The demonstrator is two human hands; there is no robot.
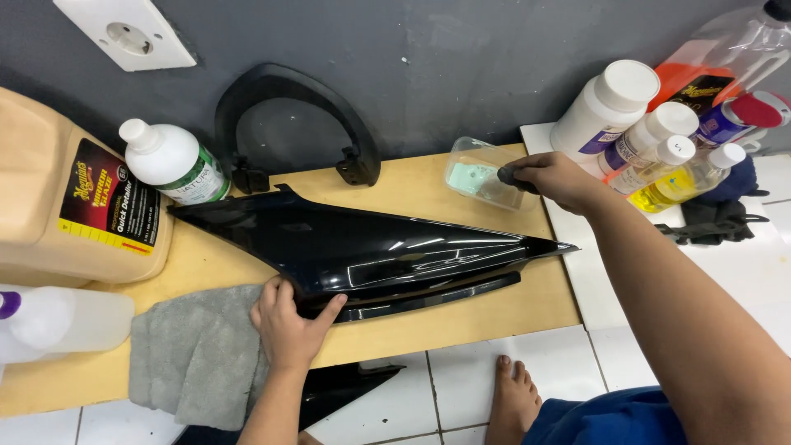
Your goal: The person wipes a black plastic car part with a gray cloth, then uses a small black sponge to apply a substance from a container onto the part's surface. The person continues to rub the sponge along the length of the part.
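Note:
A long glossy black pointed body panel (371, 247) lies across a low wooden board (461, 317). My left hand (288, 321) rests on the panel's near edge, thumb and fingers spread over it, partly on a grey cloth (194, 354). My right hand (556, 181) is closed around a small dark applicator pad (511, 177). It presses the pad into a clear plastic tub (478, 169) with pale green paste, at the board's far right.
A large tan jug (66, 198) and white bottles (169, 161) stand at left. Several bottles (651, 136) cluster at right on white tile. A black curved part (288, 124) leans on the grey wall. My bare foot (512, 400) is on the tiles, beside another black panel (338, 387).

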